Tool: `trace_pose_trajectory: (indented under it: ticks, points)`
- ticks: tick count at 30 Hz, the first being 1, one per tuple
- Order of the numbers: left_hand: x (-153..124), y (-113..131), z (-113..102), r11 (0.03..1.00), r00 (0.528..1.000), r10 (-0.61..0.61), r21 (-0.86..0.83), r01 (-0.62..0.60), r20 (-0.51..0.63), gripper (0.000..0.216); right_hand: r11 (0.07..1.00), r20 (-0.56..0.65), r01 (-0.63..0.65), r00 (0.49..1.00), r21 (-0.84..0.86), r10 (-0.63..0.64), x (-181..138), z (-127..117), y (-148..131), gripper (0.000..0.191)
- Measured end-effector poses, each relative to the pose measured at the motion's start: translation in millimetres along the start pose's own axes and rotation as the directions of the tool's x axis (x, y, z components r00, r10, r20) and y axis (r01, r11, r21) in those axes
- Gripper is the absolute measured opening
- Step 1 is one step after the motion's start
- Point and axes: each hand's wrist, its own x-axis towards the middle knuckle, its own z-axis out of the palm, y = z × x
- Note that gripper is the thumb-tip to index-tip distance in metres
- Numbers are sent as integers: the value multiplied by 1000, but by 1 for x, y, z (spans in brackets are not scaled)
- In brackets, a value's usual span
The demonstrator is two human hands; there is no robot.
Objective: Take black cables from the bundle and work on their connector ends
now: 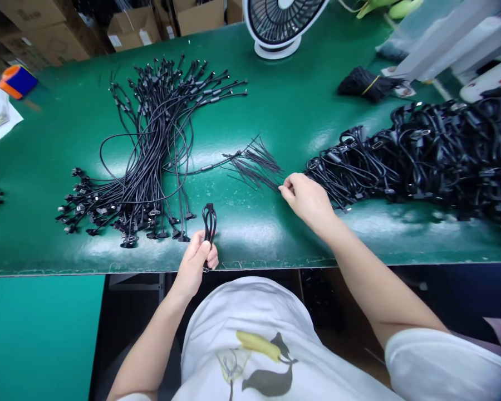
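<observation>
My left hand (198, 257) is closed around a folded black cable (209, 220), whose loops stick up above the thumb near the table's front edge. My right hand (307, 199) is pinched at the near end of a loose bunch of thin black ties (256, 164). Whether a tie is between its fingertips is too small to make out. Beyond my left hand lies a large spread of unfolded black cables (150, 133) with plugs at both ends. Beside my right hand, a long heap of folded black cables (426, 153) stretches to the right.
A white fan (278, 51) stands at the back of the green table (300, 111). Back right lies a bundle of black ties (365, 84) with a yellow band. An orange and blue object (18, 81) and white paper (2, 114) are far left. Cardboard boxes (136, 27) stand behind.
</observation>
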Motion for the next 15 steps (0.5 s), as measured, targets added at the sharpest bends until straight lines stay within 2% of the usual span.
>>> trace_pose_trajectory:
  ticks: [2,3,5,7,9,12,14,15]
  points:
    - [0,-1,2,999,998,-28,-30,29,49,48,970,54,-20,998,244,7,-15,-3,-18,13]
    - [1,-2,4,998,996,-40,-51,44,76,52,923,116,-15,993,385,-32,-24,-2,-30,16]
    - [3,-4,8,995,991,-54,-82,65,124,61,806,230,34,951,591,-208,-44,1,-58,16]
    - [4,-5,10,997,989,-41,-65,51,139,63,744,250,142,887,653,-389,-63,6,-84,13]
    - [4,-5,9,999,995,7,32,-10,102,58,745,181,317,845,587,-503,-77,11,-102,13]
    - [3,-6,5,967,993,121,226,-119,6,47,756,40,588,781,288,-623,-83,14,-113,17]
    - [5,-8,1,949,984,172,278,-151,-50,42,707,-7,706,708,41,-706,-79,14,-114,22]
    - [6,-10,0,948,981,179,278,-152,-77,40,655,-7,754,656,-46,-755,-76,12,-114,25]
